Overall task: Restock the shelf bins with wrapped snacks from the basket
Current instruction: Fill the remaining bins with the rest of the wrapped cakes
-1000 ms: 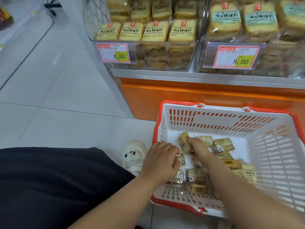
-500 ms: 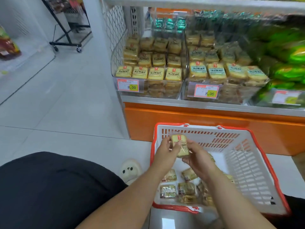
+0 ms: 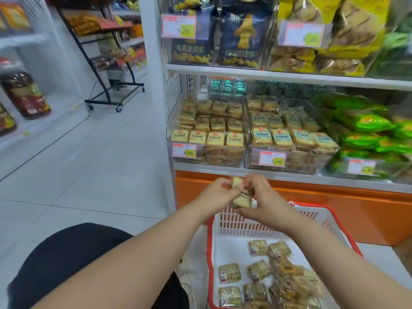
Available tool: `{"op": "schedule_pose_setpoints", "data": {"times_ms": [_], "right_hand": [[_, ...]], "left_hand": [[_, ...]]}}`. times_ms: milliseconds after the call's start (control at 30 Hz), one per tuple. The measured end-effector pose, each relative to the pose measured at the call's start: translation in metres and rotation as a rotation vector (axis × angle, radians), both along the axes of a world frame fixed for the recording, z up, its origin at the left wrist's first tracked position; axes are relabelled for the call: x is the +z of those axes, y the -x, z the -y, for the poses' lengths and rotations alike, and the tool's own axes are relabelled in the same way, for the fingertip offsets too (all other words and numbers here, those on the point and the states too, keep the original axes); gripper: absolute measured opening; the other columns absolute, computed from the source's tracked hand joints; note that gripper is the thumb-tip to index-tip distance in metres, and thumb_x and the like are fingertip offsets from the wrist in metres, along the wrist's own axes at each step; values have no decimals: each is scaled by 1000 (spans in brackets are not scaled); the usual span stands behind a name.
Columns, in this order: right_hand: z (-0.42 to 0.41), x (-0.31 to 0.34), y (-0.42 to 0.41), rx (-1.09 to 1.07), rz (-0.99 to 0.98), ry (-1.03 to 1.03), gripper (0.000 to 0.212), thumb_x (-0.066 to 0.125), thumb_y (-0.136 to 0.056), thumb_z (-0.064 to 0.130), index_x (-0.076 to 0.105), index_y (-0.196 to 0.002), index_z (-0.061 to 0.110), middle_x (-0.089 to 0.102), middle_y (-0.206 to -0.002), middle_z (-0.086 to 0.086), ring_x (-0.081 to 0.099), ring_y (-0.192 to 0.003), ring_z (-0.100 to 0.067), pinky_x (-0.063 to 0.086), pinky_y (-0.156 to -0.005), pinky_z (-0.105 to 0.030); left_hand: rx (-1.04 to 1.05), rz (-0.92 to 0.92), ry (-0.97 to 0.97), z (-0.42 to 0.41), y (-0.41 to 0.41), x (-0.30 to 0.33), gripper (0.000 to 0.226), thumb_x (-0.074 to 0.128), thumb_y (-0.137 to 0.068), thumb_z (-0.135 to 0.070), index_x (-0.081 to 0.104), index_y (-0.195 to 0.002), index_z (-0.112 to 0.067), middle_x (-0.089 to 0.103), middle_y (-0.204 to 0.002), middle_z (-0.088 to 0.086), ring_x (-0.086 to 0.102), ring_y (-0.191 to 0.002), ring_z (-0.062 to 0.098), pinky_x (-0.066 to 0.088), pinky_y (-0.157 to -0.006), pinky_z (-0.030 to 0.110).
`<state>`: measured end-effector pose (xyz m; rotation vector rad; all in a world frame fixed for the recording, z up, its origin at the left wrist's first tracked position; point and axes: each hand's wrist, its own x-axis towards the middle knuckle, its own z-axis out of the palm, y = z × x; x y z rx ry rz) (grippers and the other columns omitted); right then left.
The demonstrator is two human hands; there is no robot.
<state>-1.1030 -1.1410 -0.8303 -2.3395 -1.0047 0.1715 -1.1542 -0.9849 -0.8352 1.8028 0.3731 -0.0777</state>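
Both hands hold one wrapped yellow snack (image 3: 242, 194) in the air above the basket's far rim. My left hand (image 3: 217, 194) pinches its upper left side and my right hand (image 3: 265, 201) grips its right and lower side. The white basket with a red rim (image 3: 210, 246) stands on the floor below, with several wrapped snacks (image 3: 258, 270) lying in it. Two clear shelf bins sit just beyond the hands: the left bin (image 3: 207, 134) and the right bin (image 3: 289, 141), both filled with rows of the same yellow packs.
An orange shelf base (image 3: 334, 204) runs behind the basket. Upper shelf holds dark blue bags (image 3: 236, 39) and yellow bags (image 3: 334, 41); green packs (image 3: 367, 130) fill the right. A black wheeled rack (image 3: 107, 63) stands across the tiled aisle. My dark-clothed knee (image 3: 66, 257) is at lower left.
Both hands have lifted one snack out of the basket and raised it toward the shelf bins. The view has tilted upward, showing more shelves.
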Motion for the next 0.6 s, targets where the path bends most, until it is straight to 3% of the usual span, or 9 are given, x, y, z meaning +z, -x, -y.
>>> {"op": "schedule_pose_setpoints", "data": {"times_ms": [67,100,200,267,333,433,600], "right_hand": [[-11,15,-6,-19,-38,-9,55,79,-75,23,37,-112,25,42,-115,2,52,-99,-14,47,-80,-27],[-18,21,-11,-26,-46,-17,54,79,-76,22,37,-111,25,42,-114,1,53,-98,-14,47,-77,-25],[-44,46,-29,-46,-7,-59,55,79,-78,24,36,-111,28,42,-117,3,53,-101,-11,48,-78,-22],[-64,63,-45,-68,5,-101,55,79,-79,24,37,-115,26,42,-120,2,53,-99,-10,47,-73,-19],[-85,75,-66,-95,21,-96,54,78,-81,27,40,-120,23,40,-127,1,50,-104,-12,45,-80,-23],[-116,82,-97,-109,41,-45,56,74,-84,32,43,-129,22,35,-140,-2,49,-118,-19,47,-95,-36],[-159,85,-146,-134,90,13,59,72,-86,31,44,-136,21,44,-140,-9,48,-124,-25,39,-104,-35]], "left_hand": [[-79,31,-81,-15,-2,19,37,41,-101,-49,62,-108,-19,69,-96,-2,65,-82,3,51,-75,19],[-91,49,-152,-25,-4,28,44,33,-102,-52,63,-106,-21,67,-94,-4,63,-82,2,49,-75,19],[27,127,-590,-65,-16,46,37,37,-102,-45,59,-119,-21,64,-116,2,58,-106,20,48,-93,37],[17,150,-962,-92,-21,55,37,45,-100,-37,52,-132,-21,51,-135,4,45,-124,24,39,-104,39],[-64,114,-1185,-112,-25,62,48,48,-98,-36,41,-142,-19,37,-147,5,30,-137,26,27,-111,38],[-124,-37,-1155,-126,-37,61,64,51,-95,-47,30,-149,-20,23,-157,9,21,-144,29,21,-115,40],[-169,-170,-1142,-131,-57,59,66,53,-92,-57,37,-144,-20,30,-153,9,30,-139,32,31,-109,42]]}}
